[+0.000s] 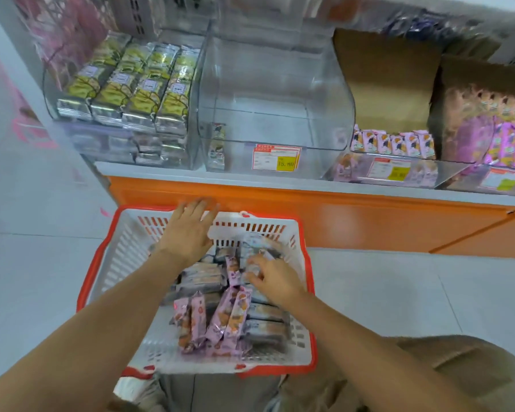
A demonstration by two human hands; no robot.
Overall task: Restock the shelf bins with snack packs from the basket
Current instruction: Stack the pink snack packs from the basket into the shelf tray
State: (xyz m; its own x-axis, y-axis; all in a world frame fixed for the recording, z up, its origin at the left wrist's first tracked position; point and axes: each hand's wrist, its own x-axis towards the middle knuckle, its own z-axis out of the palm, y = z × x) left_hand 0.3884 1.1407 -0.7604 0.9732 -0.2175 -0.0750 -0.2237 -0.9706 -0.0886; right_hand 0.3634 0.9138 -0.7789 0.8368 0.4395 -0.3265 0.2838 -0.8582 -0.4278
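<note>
Floor (39, 263) of pale grey tile, glossy, spreading from 9 o'clock round to 3 o'clock. Shop shelf (250, 181) with a white lip across 12 o'clock, set on an orange base panel (324, 218).

On that shelf, at 11 o'clock, a clear bin stacked in neat rows with yellow-green packs (125, 87). At 12 o'clock an empty clear bin (275, 93) with a red-and-yellow price label (276, 157) on its front. Squeezed upright between these two, a single small pack (218, 144). At 1 o'clock an open cardboard box (390, 75), with a row of pink-purple packs (393, 142) just in front of it. More purple packs toward 2 o'clock, blurred. Brown clothing (458, 370) at 5 o'clock.

White basket (122, 263) with a red rim at 6 o'clock, just short of the orange panel, both forearms crossing over it and hiding part of the load. Snack packs (220, 322) heaped inside, mostly toward its right half: shiny purple wrappers with biscuit pictures lying tilted at the near side, grey-blue ones stacked flat beneath and behind.

Left hand (191, 230) over the far rim, at 11 o'clock of the basket, fingers straight and spread, holding nothing. Right hand (275, 278) in the pile at 1 o'clock of the basket, fingers curled round a pale pack (252, 263), finer detail lost in blur.
</note>
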